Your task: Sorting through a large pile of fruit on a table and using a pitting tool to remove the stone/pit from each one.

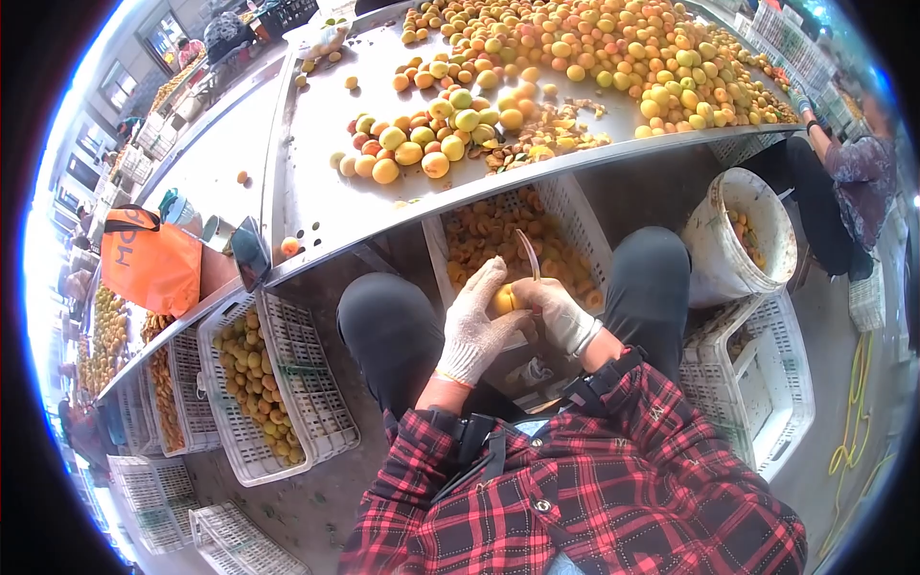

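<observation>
Both my hands wear pale knitted work gloves and meet between my knees. My left hand (468,327) grips a yellow apricot (504,300), which shows a dark line down its side. In my right hand (559,313) is a small knife with a thin curved blade (529,253) pointing up and away from me; its handle is mostly hidden by the glove. The right fingers also touch the fruit. Below and beyond them, a white plastic crate (573,208) holds many apricot halves (480,233).
A metal-topped table (309,154) carries heaped apricots (560,47) and a pile of pits and scraps (550,133). At left are an orange bag (154,262), a phone (250,253) and a fruit crate (313,388). A bucket (708,248), a crate (776,388) and another person (859,169) are at right.
</observation>
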Demonstrator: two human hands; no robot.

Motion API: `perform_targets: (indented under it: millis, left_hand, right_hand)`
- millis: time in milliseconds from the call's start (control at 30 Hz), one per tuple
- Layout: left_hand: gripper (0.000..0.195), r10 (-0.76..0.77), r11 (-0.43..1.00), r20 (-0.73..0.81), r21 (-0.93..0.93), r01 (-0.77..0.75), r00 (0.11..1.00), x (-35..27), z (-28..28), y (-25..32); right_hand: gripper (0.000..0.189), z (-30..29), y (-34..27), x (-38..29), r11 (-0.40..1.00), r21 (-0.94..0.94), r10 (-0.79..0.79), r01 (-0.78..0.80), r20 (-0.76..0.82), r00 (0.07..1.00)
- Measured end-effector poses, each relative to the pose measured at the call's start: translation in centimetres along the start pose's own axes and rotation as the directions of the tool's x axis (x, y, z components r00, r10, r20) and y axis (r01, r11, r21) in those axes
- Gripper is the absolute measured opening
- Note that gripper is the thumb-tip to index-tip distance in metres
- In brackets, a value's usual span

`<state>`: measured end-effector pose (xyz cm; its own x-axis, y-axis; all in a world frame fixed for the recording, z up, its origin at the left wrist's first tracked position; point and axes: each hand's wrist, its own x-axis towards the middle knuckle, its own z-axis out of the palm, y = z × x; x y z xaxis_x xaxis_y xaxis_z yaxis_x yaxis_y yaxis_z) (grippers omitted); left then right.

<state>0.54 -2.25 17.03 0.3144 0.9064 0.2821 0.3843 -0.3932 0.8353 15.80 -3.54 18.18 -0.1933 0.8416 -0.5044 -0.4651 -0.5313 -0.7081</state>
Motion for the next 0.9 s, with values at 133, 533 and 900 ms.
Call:
perform_targets:
  millis: [133, 533, 900]
  left_hand:
    - [0.062, -0.001, 1.000, -0.007, 0.011, 0.001, 1.000, 0.2, 0.0, 0.3]
    - [0.045, 0.058, 0.998, -0.028, -0.037, -0.059, 0.998, 0.2, 0.8, -0.4]
    - [0.030, 0.026, 0.992, -0.062, -0.123, -0.034, 0.998, 0.7, 1.5, 0.2]
  right_hand:
    - [0.027, -0.3, 0.2, 0.0, 0.999, 0.047, -0.002, 0.000, 0.052, 0.999]
    - [0.021, -0.4, 0.5, 0.6, 0.998, 0.066, 0.005, -0.008, 0.044, 0.999]
    - [0.012, -0.6, 1.8, 1.3, 0.978, 0.190, -0.109, 0.090, 0.093, 0.990]
